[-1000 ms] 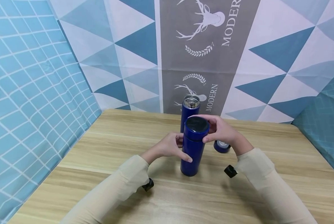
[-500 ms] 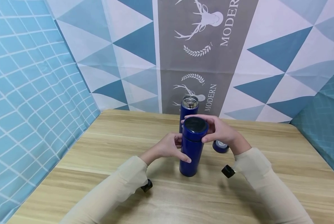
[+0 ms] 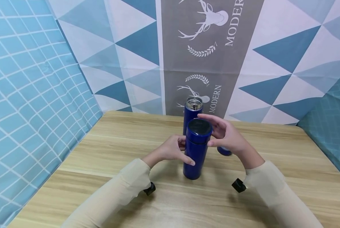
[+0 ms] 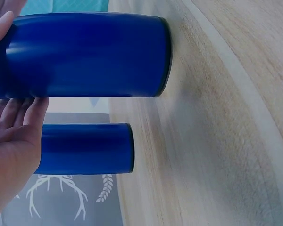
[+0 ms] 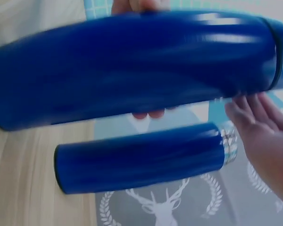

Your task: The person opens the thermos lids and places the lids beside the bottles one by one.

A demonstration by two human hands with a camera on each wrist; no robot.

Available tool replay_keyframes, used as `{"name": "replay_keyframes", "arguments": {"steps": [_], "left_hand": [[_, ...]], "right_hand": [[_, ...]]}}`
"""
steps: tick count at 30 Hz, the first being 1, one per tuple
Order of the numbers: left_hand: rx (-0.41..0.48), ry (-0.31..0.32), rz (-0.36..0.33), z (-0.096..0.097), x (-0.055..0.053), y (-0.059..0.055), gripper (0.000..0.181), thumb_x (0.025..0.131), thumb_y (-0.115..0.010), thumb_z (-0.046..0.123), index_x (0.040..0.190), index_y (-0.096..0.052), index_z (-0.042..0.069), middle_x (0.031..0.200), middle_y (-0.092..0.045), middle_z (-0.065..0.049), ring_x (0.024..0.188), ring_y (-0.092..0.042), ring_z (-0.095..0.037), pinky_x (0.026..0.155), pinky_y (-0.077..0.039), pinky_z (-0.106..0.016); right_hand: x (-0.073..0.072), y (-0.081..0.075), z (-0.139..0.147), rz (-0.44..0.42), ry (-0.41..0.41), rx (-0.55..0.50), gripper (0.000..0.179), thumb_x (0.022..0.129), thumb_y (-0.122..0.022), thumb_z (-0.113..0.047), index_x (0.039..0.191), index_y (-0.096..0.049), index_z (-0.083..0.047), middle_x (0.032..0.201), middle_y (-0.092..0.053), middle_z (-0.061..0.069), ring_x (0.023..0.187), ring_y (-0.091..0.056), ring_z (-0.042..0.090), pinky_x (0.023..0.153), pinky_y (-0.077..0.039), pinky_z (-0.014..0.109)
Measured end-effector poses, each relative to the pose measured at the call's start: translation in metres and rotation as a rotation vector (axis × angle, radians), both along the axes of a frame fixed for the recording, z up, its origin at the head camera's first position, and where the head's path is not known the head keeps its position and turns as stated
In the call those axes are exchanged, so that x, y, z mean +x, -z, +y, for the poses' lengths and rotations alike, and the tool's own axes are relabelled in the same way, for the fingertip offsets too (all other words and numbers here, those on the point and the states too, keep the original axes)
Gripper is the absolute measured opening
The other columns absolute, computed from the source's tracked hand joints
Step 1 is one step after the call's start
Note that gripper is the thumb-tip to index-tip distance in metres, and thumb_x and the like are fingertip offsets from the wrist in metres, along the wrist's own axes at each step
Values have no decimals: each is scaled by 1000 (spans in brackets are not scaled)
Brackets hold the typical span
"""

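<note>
A blue thermos flask stands upright on the wooden table, its blue lid with a dark top in place. My left hand grips the flask's body from the left, thumb across the front and fingers behind. Beside the lid, my right hand is spread with its thumb close to the lid's edge and its fingers extended behind. Extended fingers also show near the lid in the right wrist view. Behind stands a second blue flask, uncovered, its steel threaded neck showing.
A loose blue cap lies on the wooden table, partly hidden behind the right hand. A patterned cloth hangs along the table's back edge, and a blue checked cloth along the left.
My right hand has loosened from the lid and shifted slightly right, its fingers spreading wider. The left hand stays on the flask, which stands in place.
</note>
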State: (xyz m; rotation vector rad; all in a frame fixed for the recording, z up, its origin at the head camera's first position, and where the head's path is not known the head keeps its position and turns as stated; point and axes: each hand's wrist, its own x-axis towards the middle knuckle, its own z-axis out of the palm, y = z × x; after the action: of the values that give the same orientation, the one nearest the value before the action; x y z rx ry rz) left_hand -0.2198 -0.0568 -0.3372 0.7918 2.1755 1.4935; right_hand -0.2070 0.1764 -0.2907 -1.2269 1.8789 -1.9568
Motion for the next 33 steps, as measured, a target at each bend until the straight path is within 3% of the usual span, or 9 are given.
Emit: {"name": "replay_keyframes", "arguments": {"steps": [4, 9, 15, 25, 33], "left_hand": [[-4, -6, 0, 0, 1, -2, 57, 67, -84, 5, 119, -61, 1, 119, -69, -15, 107, -68, -20, 98, -53, -30], [-6, 0, -5, 0, 3, -4, 57, 68, -84, 5, 120, -61, 2, 120, -68, -14, 109, -68, -20, 98, -53, -30], [-3, 4, 1, 0, 2, -2, 57, 69, -83, 6, 121, -61, 2, 121, -68, -14, 110, -67, -21, 99, -53, -31], [6, 9, -2, -1, 2, 0, 57, 68, -83, 6, 120, -61, 2, 119, -69, -13, 108, -68, -19, 97, -54, -31], [-3, -3, 6, -2, 2, 0, 56, 68, -83, 6, 119, -62, 3, 119, -69, -13, 108, -68, -19, 98, -53, -31]], "right_hand": [[14, -2, -6, 27, 126, 8, 79, 79, -76, -3, 144, -33, 6, 147, -47, 4, 128, -52, 4, 104, -45, 18], [30, -9, -16, 16, 293, 88, 76, 78, -76, 0, 144, -37, 0, 140, -53, 6, 119, -59, 5, 98, -50, 18], [36, -11, -23, -3, 403, 131, 73, 79, -75, 0, 144, -41, -7, 136, -54, 10, 111, -63, 5, 94, -52, 18], [32, -6, -22, -32, 375, 102, 73, 78, -76, 0, 142, -42, -3, 128, -59, -5, 111, -63, 5, 94, -53, 19], [26, -9, -19, 1, 329, 145, 73, 78, -76, -1, 142, -41, 1, 139, -54, 7, 115, -61, 3, 96, -51, 18]]}}
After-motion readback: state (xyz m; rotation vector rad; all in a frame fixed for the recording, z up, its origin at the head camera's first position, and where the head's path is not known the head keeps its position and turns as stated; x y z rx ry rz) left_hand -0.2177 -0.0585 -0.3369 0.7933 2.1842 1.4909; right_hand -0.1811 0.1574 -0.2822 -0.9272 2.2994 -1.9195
